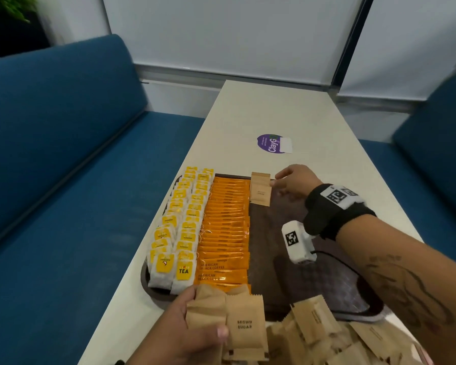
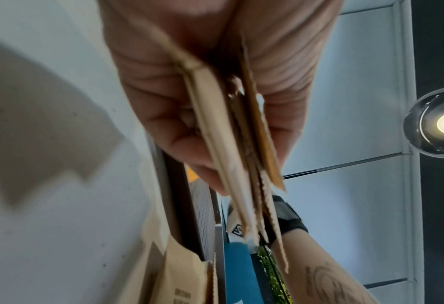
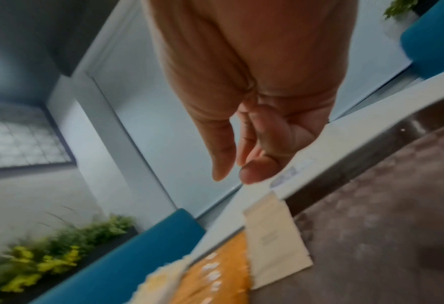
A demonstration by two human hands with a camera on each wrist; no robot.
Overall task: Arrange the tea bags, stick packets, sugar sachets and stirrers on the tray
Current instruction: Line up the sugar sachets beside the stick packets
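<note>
A dark brown tray [image 1: 287, 233] lies on the table. Two rows of yellow-tagged tea bags [image 1: 179, 233] fill its left side, and a column of orange stick packets [image 1: 225, 227] lies beside them. One brown sugar sachet [image 1: 260, 189] lies at the tray's far end, right of the sticks, its top over the rim. My right hand [image 1: 277, 180] hovers at its right edge with relaxed fingers, one fingertip touching it. In the right wrist view, the hand [image 3: 236, 174] is above the sachet [image 3: 275, 242] and holds nothing. My left hand [image 1: 208, 320] grips a stack of brown sugar sachets [image 1: 244, 322] at the tray's near edge; the left wrist view shows this stack [image 2: 241, 164] edge-on. No stirrers are visible.
A loose pile of brown sugar sachets [image 1: 327, 335] lies on the table at the near right. A purple sticker [image 1: 270, 143] is on the table beyond the tray. Blue sofas stand on the left [image 1: 63, 154] and the right [image 1: 432, 154].
</note>
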